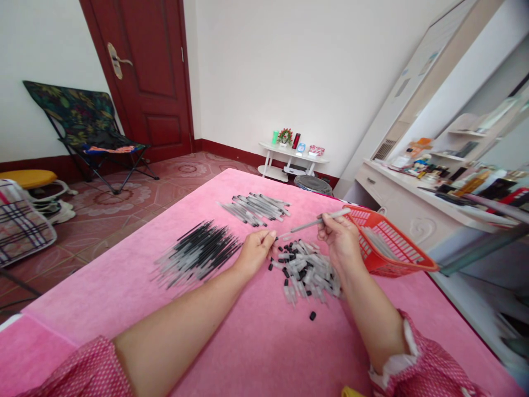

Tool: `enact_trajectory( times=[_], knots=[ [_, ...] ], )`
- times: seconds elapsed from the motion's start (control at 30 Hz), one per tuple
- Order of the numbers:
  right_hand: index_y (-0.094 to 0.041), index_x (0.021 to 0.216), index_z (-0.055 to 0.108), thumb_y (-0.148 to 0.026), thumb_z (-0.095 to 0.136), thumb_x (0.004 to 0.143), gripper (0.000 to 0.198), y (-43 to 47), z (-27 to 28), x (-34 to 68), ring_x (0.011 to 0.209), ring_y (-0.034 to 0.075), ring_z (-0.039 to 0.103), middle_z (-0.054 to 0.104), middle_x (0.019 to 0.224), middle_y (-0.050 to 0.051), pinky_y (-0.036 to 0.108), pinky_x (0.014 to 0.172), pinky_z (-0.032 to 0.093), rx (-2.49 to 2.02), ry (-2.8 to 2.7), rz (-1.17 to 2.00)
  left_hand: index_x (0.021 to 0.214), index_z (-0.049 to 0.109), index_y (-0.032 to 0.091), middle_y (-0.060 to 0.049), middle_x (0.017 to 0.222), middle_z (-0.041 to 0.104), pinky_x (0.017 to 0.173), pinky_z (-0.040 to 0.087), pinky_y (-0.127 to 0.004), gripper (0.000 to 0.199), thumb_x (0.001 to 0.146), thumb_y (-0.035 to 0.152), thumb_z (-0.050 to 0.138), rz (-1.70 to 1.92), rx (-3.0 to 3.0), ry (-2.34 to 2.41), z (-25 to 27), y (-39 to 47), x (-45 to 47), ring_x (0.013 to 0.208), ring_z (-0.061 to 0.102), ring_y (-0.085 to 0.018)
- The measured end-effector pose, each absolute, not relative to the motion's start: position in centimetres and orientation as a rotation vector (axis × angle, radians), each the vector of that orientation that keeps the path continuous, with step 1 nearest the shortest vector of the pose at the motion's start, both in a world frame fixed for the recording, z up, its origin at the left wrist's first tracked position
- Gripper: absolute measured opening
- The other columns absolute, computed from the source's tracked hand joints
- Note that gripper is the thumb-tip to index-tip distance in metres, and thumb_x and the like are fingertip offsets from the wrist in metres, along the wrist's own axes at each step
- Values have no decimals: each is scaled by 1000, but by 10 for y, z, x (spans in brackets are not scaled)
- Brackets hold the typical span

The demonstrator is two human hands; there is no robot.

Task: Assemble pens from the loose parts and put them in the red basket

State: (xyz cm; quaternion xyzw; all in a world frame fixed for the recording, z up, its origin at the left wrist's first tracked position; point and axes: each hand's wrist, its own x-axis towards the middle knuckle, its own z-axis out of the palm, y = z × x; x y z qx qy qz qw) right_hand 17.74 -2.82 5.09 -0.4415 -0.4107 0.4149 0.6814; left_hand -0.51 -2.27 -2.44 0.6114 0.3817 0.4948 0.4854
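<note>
My right hand (342,237) is closed around a slim grey pen (308,224), which slants down to the left with its tip toward my other hand. In a pinch, the fingers of my left hand (258,248) hold a small clear pen cap (285,236), partly hidden by the fingertips. Just below both hands lies a loose heap of clear caps and black end plugs (308,267). To the left is a pile of black-and-clear pen refills (200,251). Farther back, grey pens (255,208) lie side by side.
A red plastic basket (413,270) with pale pens in it stands at the table's right side. One black plug (313,316) lies apart on the pink tablecloth (264,342). Beyond the table are a folding chair (82,121), a low white stand (293,153) and a cluttered dresser (397,187).
</note>
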Motion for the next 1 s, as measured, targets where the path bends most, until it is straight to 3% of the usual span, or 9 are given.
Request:
enact_trajectory(
  times=[0.2,0.3,0.4,0.6,0.7,0.83,1.0],
  knots=[
    [-12,64,62,-25,69,60,15,-31,65,190,34,5,39,52,45,-3,18,33,30,-943,-833,783,55,53,14,0,49,55,47,35,-22,36,80,39,48,1075,1507,912,-14,-30,-6,43,45,-9],
    [-12,62,61,-24,68,59,14,-32,69,189,33,5,38,51,43,-3,18,32,28,-940,-847,811,69,60,11,-3,60,61,51,38,-22,26,78,34,51,1078,1483,817,-10,-33,-7,50,51,-10],
    [-12,63,61,-25,68,60,15,-32,66,184,32,6,38,52,43,-3,18,31,28,-967,-878,871,84,63,10,-5,72,65,56,41,-22,30,80,36,48,1087,1478,700,-9,-34,-8,59,55,-11],
    [-12,63,61,-26,66,63,15,-29,57,184,33,5,38,52,44,-3,18,32,27,-1007,-912,828,92,62,11,-6,77,65,63,45,-24,26,74,29,57,1095,1444,610,-6,-38,-9,67,59,-14],
    [-13,64,62,-27,66,65,15,-31,55,181,33,5,39,51,44,-3,18,32,28,-1032,-981,785,95,64,12,-6,79,67,64,45,-25,31,75,35,57,1074,1449,647,-5,-42,-6,71,60,-16],
    [-13,67,64,-28,65,68,15,-38,57,168,36,6,42,54,49,-2,18,34,30,-1063,-1147,790,80,69,11,-5,66,64,57,41,-23,35,77,44,55,1069,1529,770,-5,-43,-2,59,56,-14],
    [-13,69,64,-26,65,69,13,-39,69,175,37,5,42,55,50,-2,18,35,31,-987,-1069,651,67,70,16,-4,66,64,56,36,-23,26,78,34,55,1134,1999,1037,19,-31,-26,61,55,-15]
  ],
)
